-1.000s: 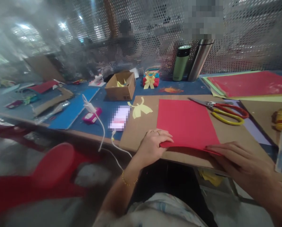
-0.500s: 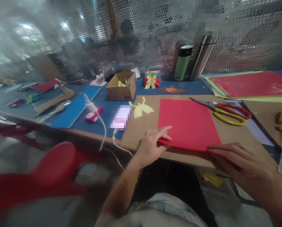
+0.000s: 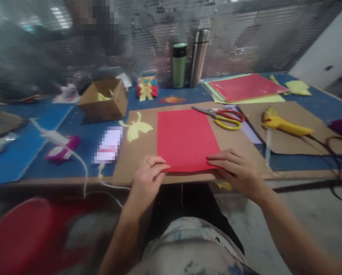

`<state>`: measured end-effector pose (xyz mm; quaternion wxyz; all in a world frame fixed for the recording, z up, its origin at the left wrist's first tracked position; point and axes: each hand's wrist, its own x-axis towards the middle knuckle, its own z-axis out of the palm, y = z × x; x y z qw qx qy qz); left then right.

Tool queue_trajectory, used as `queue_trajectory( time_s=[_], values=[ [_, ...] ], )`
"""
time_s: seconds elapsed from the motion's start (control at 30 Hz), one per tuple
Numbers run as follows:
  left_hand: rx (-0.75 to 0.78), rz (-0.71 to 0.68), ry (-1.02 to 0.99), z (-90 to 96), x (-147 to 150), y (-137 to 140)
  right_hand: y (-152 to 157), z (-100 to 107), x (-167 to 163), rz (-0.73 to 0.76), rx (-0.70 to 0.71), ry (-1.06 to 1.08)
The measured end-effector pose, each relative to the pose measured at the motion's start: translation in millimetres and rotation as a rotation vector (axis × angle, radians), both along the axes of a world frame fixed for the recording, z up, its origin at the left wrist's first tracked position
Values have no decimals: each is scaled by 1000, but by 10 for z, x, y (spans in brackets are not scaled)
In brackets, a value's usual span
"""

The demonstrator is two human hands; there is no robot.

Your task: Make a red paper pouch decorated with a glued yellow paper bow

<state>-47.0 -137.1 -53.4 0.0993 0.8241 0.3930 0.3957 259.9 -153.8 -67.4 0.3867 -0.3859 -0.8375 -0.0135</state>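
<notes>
The left hand (image 3: 149, 176) comes in from the near left, forearm angled forward, wrist slightly bent, its fingers and thumb pinching the near left corner of a red paper sheet (image 3: 186, 139). The right hand (image 3: 237, 170) reaches in from the near right, forearm slanting inward; its fingers extend leftward over the sheet's near right corner, thumb lower at the edge, grasping it there. The sheet lies on a brown cardboard panel (image 3: 148, 151) at the near edge of the blue table (image 3: 142, 107). Scissors (image 3: 213, 111) touch its far right side; a yellow paper bow cutout (image 3: 138, 128) lies just left.
</notes>
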Motion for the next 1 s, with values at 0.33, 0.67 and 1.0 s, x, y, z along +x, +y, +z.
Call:
queue_trajectory(
  time_s=[0.33,0.67,1.0],
  values=[
    [109,-37,87,60,-37,103,-100,76,-2,-103,-102,12],
    [-12,-186,215,284,263,96,-252,226,-426,-210,48,-233],
    [-373,-37,109,408,386,494,-232,75,-239,-318,1,156]
  ],
)
